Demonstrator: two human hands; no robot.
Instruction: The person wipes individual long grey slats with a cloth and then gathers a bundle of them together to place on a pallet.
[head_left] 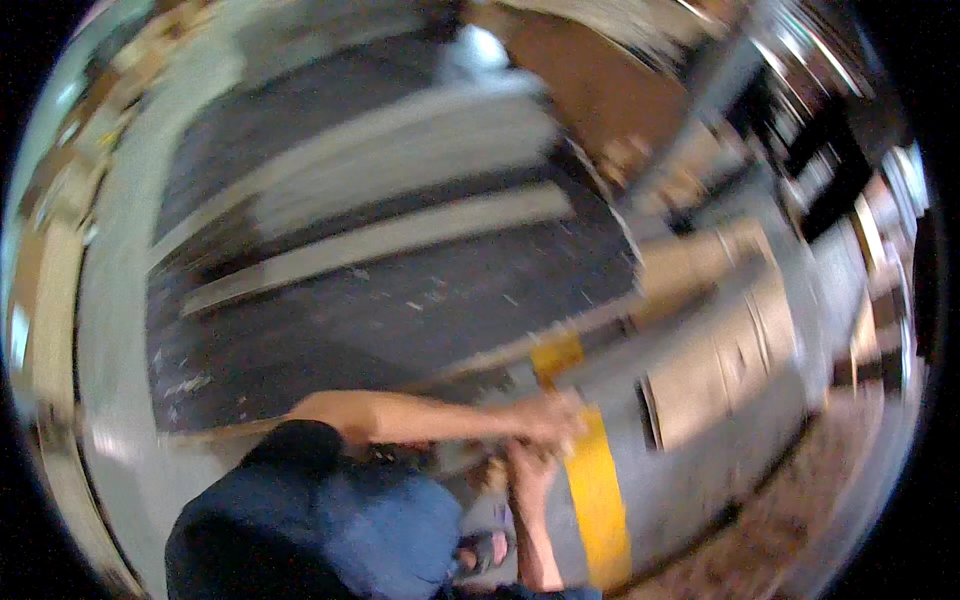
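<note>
I see the dark board (pixel 450 300), its pale strip (pixel 400 240) running left to right, on the far left side of the left hand (pixel 545 420), nearer than the right hand (pixel 530 466); blurry fingers, can't tell if gripping.

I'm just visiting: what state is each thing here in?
Left hand: close to the right; blurred, grip unclear.
Right hand: just below the left in the picture; grip unclear.
Dark panel: lying flat, flecked with pale marks.
Cardboard: lying on the floor, blurred.
</note>
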